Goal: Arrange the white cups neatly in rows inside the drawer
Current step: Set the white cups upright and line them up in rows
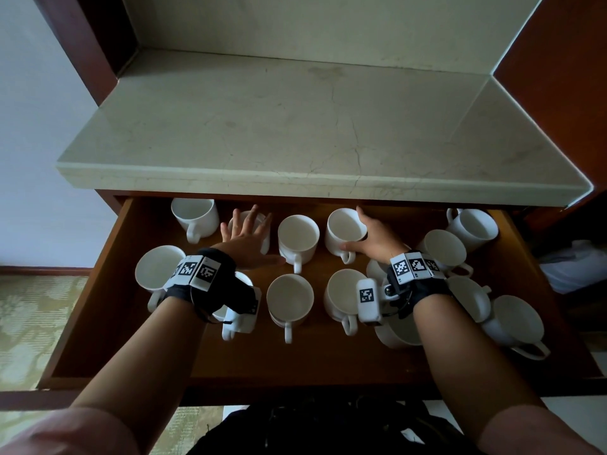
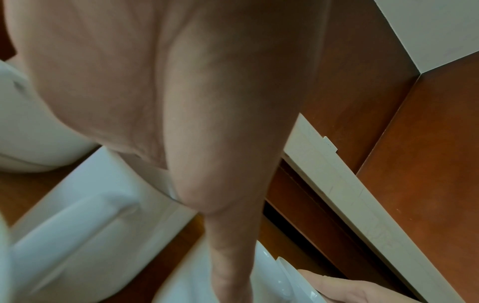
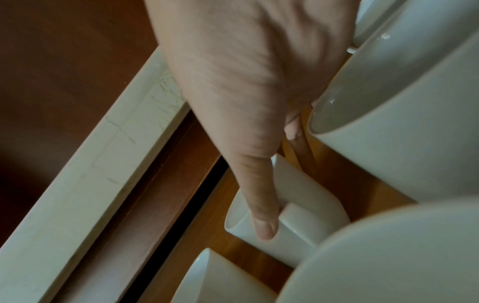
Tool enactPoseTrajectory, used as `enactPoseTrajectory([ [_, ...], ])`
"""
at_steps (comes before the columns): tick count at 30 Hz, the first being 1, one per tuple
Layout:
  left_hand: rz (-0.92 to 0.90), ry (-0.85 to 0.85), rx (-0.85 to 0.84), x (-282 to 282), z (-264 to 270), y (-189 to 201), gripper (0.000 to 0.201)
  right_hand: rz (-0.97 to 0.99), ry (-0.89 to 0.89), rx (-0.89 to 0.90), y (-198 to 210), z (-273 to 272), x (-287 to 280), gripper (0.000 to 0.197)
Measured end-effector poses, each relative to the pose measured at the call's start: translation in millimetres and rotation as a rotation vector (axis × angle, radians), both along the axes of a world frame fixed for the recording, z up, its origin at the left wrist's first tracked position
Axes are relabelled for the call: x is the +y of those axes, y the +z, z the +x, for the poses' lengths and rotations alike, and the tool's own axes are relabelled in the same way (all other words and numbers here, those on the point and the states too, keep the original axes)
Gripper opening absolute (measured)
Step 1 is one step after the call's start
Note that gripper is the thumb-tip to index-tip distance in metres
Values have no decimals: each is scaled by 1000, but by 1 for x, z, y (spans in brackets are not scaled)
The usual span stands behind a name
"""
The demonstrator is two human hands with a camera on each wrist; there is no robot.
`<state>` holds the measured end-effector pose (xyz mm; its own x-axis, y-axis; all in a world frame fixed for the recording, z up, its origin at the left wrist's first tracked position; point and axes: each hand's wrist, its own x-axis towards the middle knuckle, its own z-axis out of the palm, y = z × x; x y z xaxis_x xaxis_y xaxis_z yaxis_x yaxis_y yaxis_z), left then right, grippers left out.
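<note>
Several white cups stand in an open wooden drawer (image 1: 108, 290) in the head view, in two rough rows. My left hand (image 1: 248, 232) lies with straight, spread fingers over a back-row cup (image 1: 265, 239), thumb stretched right. My right hand (image 1: 368, 233) grips the neighbouring back-row cup (image 1: 345, 226), with its fingers round the far side and the thumb near the handle. In the right wrist view the thumb (image 3: 261, 215) presses on that cup (image 3: 298, 184). The left wrist view shows my left hand's palm (image 2: 168, 92) above blurred cups (image 2: 77, 225).
A marble countertop (image 1: 295, 133) overhangs the drawer's back. At the drawer's right end, cups (image 1: 512, 320) crowd together, some tilted against each other. Bare wood (image 1: 328, 359) runs along the drawer's front. A dark bag (image 1: 312, 428) lies below.
</note>
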<state>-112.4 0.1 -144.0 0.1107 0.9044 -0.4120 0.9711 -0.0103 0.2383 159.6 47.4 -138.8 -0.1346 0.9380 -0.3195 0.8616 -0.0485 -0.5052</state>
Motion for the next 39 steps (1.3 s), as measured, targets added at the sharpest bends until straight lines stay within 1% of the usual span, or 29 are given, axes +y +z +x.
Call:
enactPoseTrajectory([
  [6,3,-1,16,-1,1,0,105,1,-4,-8,0,-1,0,111],
  [9,4,4,19,-1,2,1,105,-27,-11,29,4,0,-2,112],
  [11,-4,9,11,-1,2,4,104,-51,-16,47,10,3,-2,108],
  [15,-27,21,-28,-3,2,15,100,-150,-36,5,27,14,-1,100],
  [18,-40,17,-40,-5,6,23,100,-177,-65,-18,39,25,-5,94],
  [21,-73,-6,-54,-7,12,32,101,-164,-111,-42,44,36,-13,89],
  [24,-103,-44,-57,-8,15,40,101,-191,-107,-58,46,44,-23,87],
  [29,-136,-106,-49,-14,19,56,95,-206,-81,-6,49,50,-37,83],
  [32,-158,-127,-29,-19,26,67,93,-171,-29,46,52,45,-38,78],
  [34,-158,-124,-19,-20,32,72,92,-140,56,46,55,37,-37,72],
  [37,-157,-99,0,-17,42,73,92,-119,198,-31,54,31,-27,67],
  [39,-150,-55,9,-14,51,74,93,-107,235,-99,49,33,-19,63],
])
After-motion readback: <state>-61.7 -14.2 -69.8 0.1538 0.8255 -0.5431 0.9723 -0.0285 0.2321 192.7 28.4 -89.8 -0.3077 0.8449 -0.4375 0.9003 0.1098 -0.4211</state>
